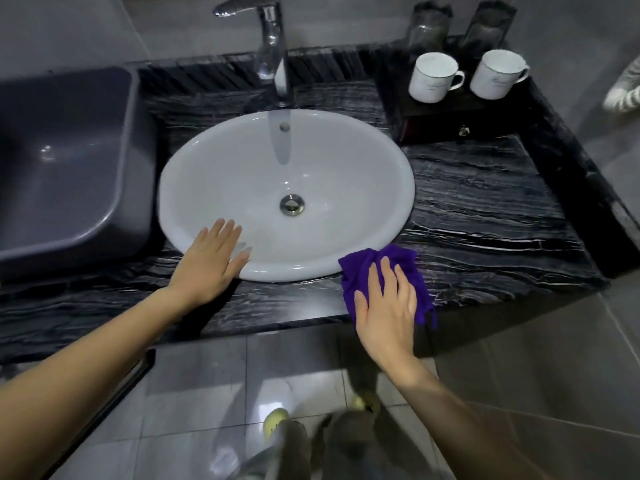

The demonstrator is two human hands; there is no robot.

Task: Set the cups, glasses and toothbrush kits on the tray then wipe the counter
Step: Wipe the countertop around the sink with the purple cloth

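My right hand (386, 306) presses flat on a purple cloth (412, 271) at the front edge of the black marble counter (485, 209), just right of the white sink (242, 174). My left hand (211, 261) rests open on the sink's front left rim. At the back right, two white cups (433, 77) (497, 75) stand on a dark tray (450, 109) with a small drawer knob. Behind them are two clear glasses (427, 27) (488, 24). No toothbrush kits are visible.
A grey plastic tub (62, 161) fills the counter's left side. A chrome tap (273, 53) rises behind the sink. A striped towel (623, 88) hangs at the far right edge. Grey floor tiles and the person's shoes show below the counter.
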